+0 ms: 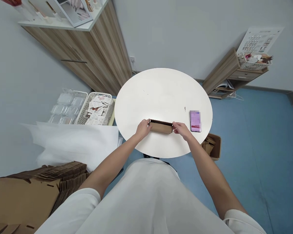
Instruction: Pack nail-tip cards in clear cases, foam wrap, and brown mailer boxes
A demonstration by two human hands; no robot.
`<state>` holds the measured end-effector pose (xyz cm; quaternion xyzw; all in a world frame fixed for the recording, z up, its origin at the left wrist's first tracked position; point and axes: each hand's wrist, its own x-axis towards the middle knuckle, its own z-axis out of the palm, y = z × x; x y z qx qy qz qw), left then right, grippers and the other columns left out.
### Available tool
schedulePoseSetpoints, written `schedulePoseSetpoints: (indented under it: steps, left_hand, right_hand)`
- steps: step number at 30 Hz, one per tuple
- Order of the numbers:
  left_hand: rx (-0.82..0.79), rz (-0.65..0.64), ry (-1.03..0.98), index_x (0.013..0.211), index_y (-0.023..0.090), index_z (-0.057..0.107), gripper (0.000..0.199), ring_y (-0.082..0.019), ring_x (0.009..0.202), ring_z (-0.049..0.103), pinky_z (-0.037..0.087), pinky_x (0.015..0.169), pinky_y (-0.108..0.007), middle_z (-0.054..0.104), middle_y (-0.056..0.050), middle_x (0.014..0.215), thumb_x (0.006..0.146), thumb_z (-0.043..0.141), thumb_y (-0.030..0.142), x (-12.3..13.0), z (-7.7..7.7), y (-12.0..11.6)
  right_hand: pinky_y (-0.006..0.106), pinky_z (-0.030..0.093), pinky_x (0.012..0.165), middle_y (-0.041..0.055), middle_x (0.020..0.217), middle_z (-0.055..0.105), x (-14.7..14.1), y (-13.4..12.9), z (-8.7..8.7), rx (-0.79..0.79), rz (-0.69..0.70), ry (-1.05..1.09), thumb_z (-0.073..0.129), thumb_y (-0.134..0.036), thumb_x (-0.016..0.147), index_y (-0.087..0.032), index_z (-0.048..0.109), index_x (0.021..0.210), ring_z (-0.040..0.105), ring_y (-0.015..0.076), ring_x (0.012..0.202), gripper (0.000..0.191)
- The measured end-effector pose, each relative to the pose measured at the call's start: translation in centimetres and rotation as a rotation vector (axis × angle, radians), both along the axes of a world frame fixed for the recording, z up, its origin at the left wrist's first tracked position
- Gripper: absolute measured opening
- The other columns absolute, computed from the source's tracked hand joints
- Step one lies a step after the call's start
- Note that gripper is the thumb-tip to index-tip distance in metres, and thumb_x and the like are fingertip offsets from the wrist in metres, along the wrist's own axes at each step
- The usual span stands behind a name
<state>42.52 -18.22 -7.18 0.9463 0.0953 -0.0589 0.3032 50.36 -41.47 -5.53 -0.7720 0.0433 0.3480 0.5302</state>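
A small brown cardboard box (161, 127) stands near the front edge of the round white table (166, 91). Its far side shows a dark opening along the top. Gripping its left end is my left hand (143, 128), with the fingers behind and the thumb in front. My right hand (181, 129) pinches the box's right end, its fingers bent around the corner. To the right of that hand a phone (195, 121) with a lit purple screen lies on the table. What is inside the box cannot be seen.
Flat folded cardboard (26, 201) is stacked at the lower left, beside white sheeting (88, 141). A white basket (109, 109) of cards and clear plastic packs (68, 104) stand left of the table. A carton (216, 148) of cardboard pieces sits under the right edge. Wooden cabinets (112, 42) line the wall.
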Motion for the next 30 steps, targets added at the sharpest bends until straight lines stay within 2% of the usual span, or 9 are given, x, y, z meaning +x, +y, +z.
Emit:
schedulePoseSetpoints:
  steps: [4,8,12,15,18,21,25,30]
  left_hand:
    - [-0.084,-0.007,-0.082,0.124,0.02,0.038,0.047,-0.017,0.078,0.051,0.042,0.068,-0.029,0.054,-0.004,0.087,0.078,0.049,0.023,-0.2,-0.5,0.3]
    - [-0.149,-0.036,-0.12,0.12,0.02,0.044,0.042,-0.015,0.072,0.051,0.042,0.07,-0.03,0.054,-0.003,0.083,0.078,0.049,0.024,-0.7,-1.0,0.7]
    - [-0.247,-0.039,-0.126,0.118,0.019,0.048,0.045,-0.015,0.072,0.051,0.044,0.07,-0.029,0.053,-0.002,0.08,0.077,0.053,0.036,-1.6,-0.9,0.8]
    - [-0.352,0.007,-0.106,0.117,0.02,0.05,0.042,-0.015,0.079,0.053,0.044,0.072,-0.028,0.055,-0.004,0.086,0.082,0.043,0.042,-2.4,-1.0,0.7]
    - [-0.441,0.079,-0.061,0.114,0.021,0.053,0.04,-0.015,0.085,0.053,0.044,0.074,-0.028,0.056,-0.005,0.095,0.086,0.034,0.041,-3.1,-1.4,0.8]
    - [-0.519,0.108,0.012,0.12,0.021,0.048,0.042,-0.014,0.082,0.055,0.044,0.073,-0.028,0.055,-0.006,0.102,0.083,0.042,0.041,-3.8,-2.2,0.9]
    - [-0.602,0.085,0.102,0.125,0.021,0.042,0.049,-0.014,0.082,0.056,0.045,0.073,-0.029,0.053,-0.008,0.108,0.081,0.046,0.041,-4.9,-3.3,1.2]
    - [-0.654,0.065,0.082,0.126,0.022,0.042,0.049,-0.017,0.089,0.056,0.045,0.081,-0.033,0.052,-0.008,0.115,0.08,0.048,0.04,-6.1,-3.8,1.2]
  right_hand:
    - [0.026,0.046,0.057,0.0059,0.078,0.059,-0.2,0.0,0.0,-0.007,-0.023,0.006,0.049,-0.058,0.071,-0.017,0.062,0.083,0.052,0.0103,0.057,0.045]
    - [0.025,0.045,0.058,0.0048,0.079,0.06,-0.5,-0.1,0.0,-0.002,-0.003,-0.003,0.052,-0.055,0.071,-0.018,0.062,0.086,0.054,0.0108,0.059,0.041]
    - [0.026,0.046,0.065,0.004,0.084,0.06,-1.2,-0.3,-0.4,0.046,-0.006,-0.025,0.053,-0.052,0.071,-0.019,0.061,0.091,0.056,0.0115,0.065,0.039]
    - [0.028,0.047,0.07,0.0043,0.089,0.059,-2.0,-0.7,-1.0,0.086,-0.026,-0.049,0.053,-0.052,0.072,-0.02,0.061,0.095,0.056,0.012,0.069,0.04]
    - [0.03,0.048,0.073,0.0053,0.097,0.057,-2.8,-1.1,-1.9,0.106,-0.031,-0.06,0.054,-0.05,0.072,-0.021,0.059,0.1,0.057,0.0132,0.075,0.041]
    - [0.032,0.049,0.074,0.0058,0.105,0.054,-3.8,-1.5,-2.9,0.112,-0.026,-0.057,0.058,-0.047,0.07,-0.024,0.055,0.108,0.058,0.0146,0.08,0.044]
    - [0.035,0.049,0.075,0.0058,0.111,0.05,-5.4,-1.6,-3.9,0.132,-0.022,-0.074,0.056,-0.045,0.072,-0.027,0.047,0.118,0.059,0.0147,0.081,0.051]
    - [0.039,0.045,0.083,0.0066,0.115,0.049,-7.1,-1.6,-4.3,0.107,-0.02,-0.186,0.055,-0.041,0.073,-0.026,0.046,0.118,0.058,0.0161,0.084,0.049]
